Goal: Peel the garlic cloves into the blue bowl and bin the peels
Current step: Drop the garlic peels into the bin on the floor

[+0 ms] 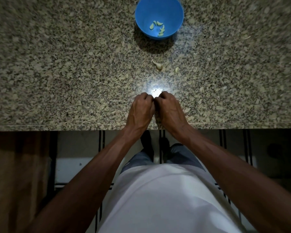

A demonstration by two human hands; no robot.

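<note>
Garlic cloves (158,28) already stripped of skin lie in the bottom of the blue bowl (159,17), which stands on the speckled granite counter (60,73) well beyond the hands — far enough to stay out of the way of the peeling, yet, by the look of it, within an arm's reach for dropping in each finished clove. Between bowl and hands, a papery peel scrap (158,65) and a smaller pale piece (176,69) rest on the stone; whether the smaller piece is peel or an unpeeled clove cannot be told from this view. The left hand (140,109) and right hand (170,109) meet just inside the counter's front edge, knuckles up, fingers curled under and fingertips touching one another at the midline. The posture fits a two-handed pinch on a clove being skinned, but whatever is held sits beneath the fingers and is hidden, so the grip itself cannot be confirmed. Working low and close to the counter's edge probably keeps loose skin falling onto the stone, where it can be gathered later. No bin is visible, and the peels on the counter suggest that the disposal step is not yet done. A glare patch on the stone just ahead of the knuckles shows that the light falls from overhead.
</note>
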